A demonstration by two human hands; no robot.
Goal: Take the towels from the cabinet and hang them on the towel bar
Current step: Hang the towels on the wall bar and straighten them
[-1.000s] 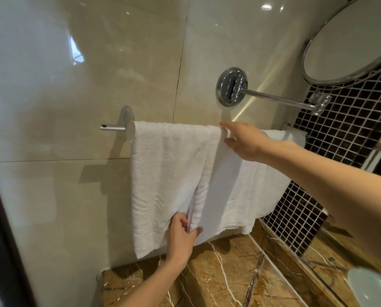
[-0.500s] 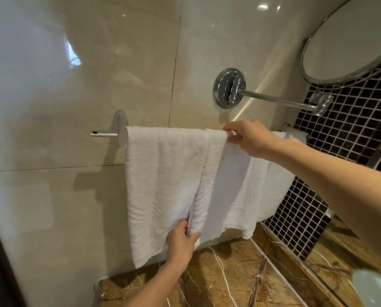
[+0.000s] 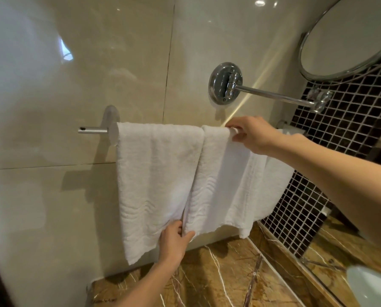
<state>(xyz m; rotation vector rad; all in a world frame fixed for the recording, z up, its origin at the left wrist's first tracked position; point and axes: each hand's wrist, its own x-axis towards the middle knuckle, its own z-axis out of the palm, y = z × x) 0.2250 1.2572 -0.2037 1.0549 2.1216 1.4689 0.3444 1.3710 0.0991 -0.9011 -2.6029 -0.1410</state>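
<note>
A white towel (image 3: 156,173) is hung over the towel bar (image 3: 92,130), and a 2nd white towel (image 3: 222,180) is hung just to its right, touching it. The top of the 2nd white towel is pinched at the bar by the right hand (image 3: 253,135). Its bottom edge is pinched between thumb and fingers by the left hand (image 3: 175,239), above the brown marble counter (image 3: 218,275).
</note>
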